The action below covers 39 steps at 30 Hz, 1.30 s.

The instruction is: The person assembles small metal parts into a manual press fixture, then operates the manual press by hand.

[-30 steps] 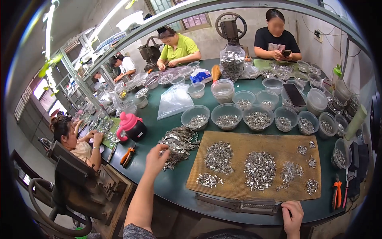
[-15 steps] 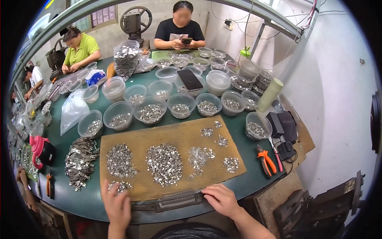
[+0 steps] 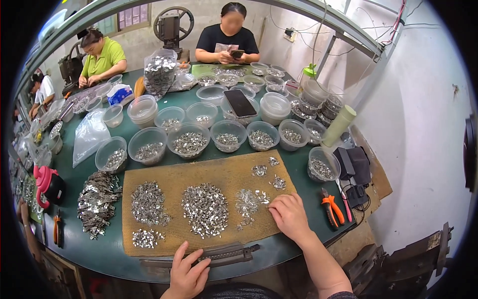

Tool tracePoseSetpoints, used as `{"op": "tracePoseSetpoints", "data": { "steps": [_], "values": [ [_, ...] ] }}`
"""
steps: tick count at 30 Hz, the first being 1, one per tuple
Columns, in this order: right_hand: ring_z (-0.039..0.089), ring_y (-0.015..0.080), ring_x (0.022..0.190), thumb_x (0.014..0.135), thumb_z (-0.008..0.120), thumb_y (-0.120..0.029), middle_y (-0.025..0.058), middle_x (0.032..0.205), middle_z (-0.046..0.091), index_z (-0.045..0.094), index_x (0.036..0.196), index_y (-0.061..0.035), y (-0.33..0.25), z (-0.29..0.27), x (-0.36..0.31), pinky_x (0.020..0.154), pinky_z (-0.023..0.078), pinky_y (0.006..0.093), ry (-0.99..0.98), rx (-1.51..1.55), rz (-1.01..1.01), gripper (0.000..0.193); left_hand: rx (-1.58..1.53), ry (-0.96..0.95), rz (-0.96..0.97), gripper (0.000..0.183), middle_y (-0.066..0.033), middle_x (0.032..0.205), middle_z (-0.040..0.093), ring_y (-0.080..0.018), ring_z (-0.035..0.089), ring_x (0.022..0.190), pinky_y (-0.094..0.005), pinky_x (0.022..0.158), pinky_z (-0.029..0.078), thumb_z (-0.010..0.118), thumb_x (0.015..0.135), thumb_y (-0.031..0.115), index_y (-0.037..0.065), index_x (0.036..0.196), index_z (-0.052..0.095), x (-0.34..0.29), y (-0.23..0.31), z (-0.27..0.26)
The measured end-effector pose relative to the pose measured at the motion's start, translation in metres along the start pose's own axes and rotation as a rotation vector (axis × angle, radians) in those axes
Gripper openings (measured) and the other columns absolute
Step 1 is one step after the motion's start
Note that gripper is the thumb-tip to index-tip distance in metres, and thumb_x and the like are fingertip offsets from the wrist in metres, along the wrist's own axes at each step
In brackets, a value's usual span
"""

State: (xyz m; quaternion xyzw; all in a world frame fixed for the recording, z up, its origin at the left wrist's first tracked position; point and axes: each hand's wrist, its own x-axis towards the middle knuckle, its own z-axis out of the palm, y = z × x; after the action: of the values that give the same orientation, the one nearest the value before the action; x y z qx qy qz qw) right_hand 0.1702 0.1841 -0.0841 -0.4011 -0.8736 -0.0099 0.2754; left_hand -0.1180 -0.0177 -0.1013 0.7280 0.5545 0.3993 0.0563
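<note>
The person's right hand (image 3: 291, 217) is curling low over the right edge of a tan mat (image 3: 172, 172), fingertips bunching beside a loose scatter of small metal pieces (image 3: 247, 203) — whether they are pinching one, the view is not showing. The left hand (image 3: 188, 274) is spreading its fingers loosely at the near edge, apparently touching a dark bar (image 3: 231, 254) without gripping it. The step in hand seems to be handling that scatter; the next move is probably calling for a light fingertip pinch that is sparing its neighbours. Farther left, a large central pile (image 3: 205, 209) is lying on the mat, while clear tubs (image 3: 147, 161) are lining the bench (image 3: 298, 174) beyond — pliers (image 3: 329, 200) are resting rightward.
</note>
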Motion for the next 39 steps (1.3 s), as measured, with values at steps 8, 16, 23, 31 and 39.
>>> {"op": "tracePoseSetpoints", "data": {
  "steps": [8, 16, 23, 31, 39],
  "values": [
    [0.063, 0.0243, 0.105, 0.086, 0.075, -0.010, 0.0024, 0.098, 0.065, 0.068, 0.093, -0.0093, -0.001, 0.013, 0.002, 0.105, 0.040, 0.0528, -0.009, -0.001, 0.091, 0.010, -0.002, -0.015, 0.015, 0.031, -0.0132, 0.121, 0.067, -0.0492, 0.052, 0.130, -0.0561, 0.107, 0.046, 0.079, 0.076, 0.004, 0.009, 0.106, 0.072, 0.004, -0.006, 0.001],
    [0.061, 0.0291, 0.115, 0.083, 0.073, -0.005, 0.0071, 0.101, 0.064, 0.063, 0.093, -0.0077, -0.014, 0.033, -0.001, 0.109, 0.035, 0.0623, -0.015, -0.018, 0.063, 0.015, -0.015, -0.017, 0.015, 0.033, -0.0088, 0.123, 0.068, -0.0430, 0.053, 0.131, -0.0533, 0.105, 0.046, 0.080, 0.079, 0.008, 0.011, 0.111, 0.073, -0.003, -0.018, 0.004],
    [0.061, 0.0305, 0.120, 0.085, 0.071, -0.003, 0.0088, 0.104, 0.064, 0.061, 0.100, -0.0064, -0.063, 0.010, -0.013, 0.111, 0.038, 0.0569, -0.186, 0.248, -0.140, 0.018, -0.022, -0.009, 0.015, 0.032, -0.0084, 0.123, 0.068, -0.0423, 0.053, 0.131, -0.0517, 0.104, 0.046, 0.080, 0.079, 0.007, 0.010, 0.111, 0.074, -0.009, -0.031, 0.009],
    [0.064, 0.0254, 0.116, 0.081, 0.076, -0.006, 0.0044, 0.102, 0.065, 0.063, 0.097, -0.0076, -0.101, 0.019, -0.031, 0.112, 0.039, 0.0582, -0.292, 0.211, -0.273, 0.020, -0.009, -0.025, 0.025, 0.031, -0.0077, 0.123, 0.068, -0.0412, 0.053, 0.131, -0.0516, 0.101, 0.047, 0.080, 0.081, 0.010, 0.011, 0.111, 0.074, -0.014, -0.035, 0.008],
    [0.069, 0.0218, 0.101, 0.084, 0.077, -0.008, 0.0042, 0.100, 0.069, 0.067, 0.097, -0.0077, -0.107, 0.019, -0.031, 0.107, 0.045, 0.0529, -0.264, 0.266, -0.211, 0.016, -0.009, -0.023, 0.029, 0.031, -0.0076, 0.121, 0.068, -0.0410, 0.054, 0.130, -0.0517, 0.100, 0.047, 0.080, 0.081, 0.010, 0.010, 0.111, 0.074, -0.016, -0.038, 0.003]
  ]
}}
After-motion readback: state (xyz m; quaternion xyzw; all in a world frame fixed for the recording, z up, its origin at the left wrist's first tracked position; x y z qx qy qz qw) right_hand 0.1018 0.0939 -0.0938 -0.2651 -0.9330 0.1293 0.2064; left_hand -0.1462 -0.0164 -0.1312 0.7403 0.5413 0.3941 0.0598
